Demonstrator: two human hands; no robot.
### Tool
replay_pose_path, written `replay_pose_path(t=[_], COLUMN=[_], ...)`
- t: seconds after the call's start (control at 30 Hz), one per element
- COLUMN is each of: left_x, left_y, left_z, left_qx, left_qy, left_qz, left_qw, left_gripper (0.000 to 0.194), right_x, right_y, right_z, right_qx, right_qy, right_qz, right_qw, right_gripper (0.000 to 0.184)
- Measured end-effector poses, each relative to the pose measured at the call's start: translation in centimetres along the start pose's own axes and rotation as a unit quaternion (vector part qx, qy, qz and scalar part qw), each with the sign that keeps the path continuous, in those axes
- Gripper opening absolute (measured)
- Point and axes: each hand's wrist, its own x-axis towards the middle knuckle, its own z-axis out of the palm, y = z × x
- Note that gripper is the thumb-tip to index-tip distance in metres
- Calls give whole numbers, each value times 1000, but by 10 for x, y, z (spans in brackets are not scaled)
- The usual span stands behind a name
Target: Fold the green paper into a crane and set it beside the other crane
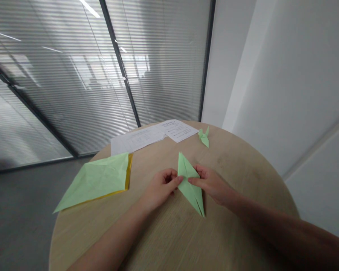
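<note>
A long, narrow folded piece of light green paper lies on the round wooden table, one point toward me and one away. My left hand pinches its left edge at the middle, fingers curled. My right hand pinches the right edge at the same height. Both hands rest on the tabletop.
A stack of creased green sheets over a yellow sheet lies at the left and overhangs the table's edge. White printed sheets lie at the far side. A small folded green paper figure stands beside them. Glass walls with blinds rise behind.
</note>
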Motion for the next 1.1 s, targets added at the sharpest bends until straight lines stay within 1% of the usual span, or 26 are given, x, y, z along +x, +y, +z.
replay_pose_path(t=[0.1, 0.17, 0.27, 0.37, 0.47, 0.7, 0.87, 0.97, 1.1], left_x=[0, 0, -1, -1, -1, 0, 0, 1, 1], left_y=[-1, -2, -3, -1, 1, -4, -3, -1, 2], left_z=[3, 5, 8, 11, 13, 16, 13, 12, 13], left_qx=[-37, -46, -43, -36, -41, -43, -49, -69, -112], left_qy=[-8, -11, 14, 47, 61, 64, 111, 138, 154], left_qz=[-9, -19, -32, -41, -42, -56, -71, -75, -84], left_qw=[999, 999, 998, 997, 996, 995, 990, 985, 978], left_gripper=[33, 33, 29, 24, 24, 24, 19, 18, 18], right_x=[-1, 0, 1, 5, 6, 2, 5, 5, -1], right_y=[2, 3, 5, 6, 7, 6, 10, 11, 6], right_z=[0, 0, -1, -4, -4, -1, -2, -4, -6], right_qx=[-39, -36, -29, -33, -22, -28, -41, -66, -163], right_qy=[-27, -31, -1, 38, 44, 22, 61, 50, 28], right_qz=[-13, -18, 5, 18, 8, -8, -70, -85, -98], right_qw=[999, 999, 1000, 999, 999, 999, 995, 993, 981], right_gripper=[25, 30, 38, 39, 39, 34, 22, 29, 43])
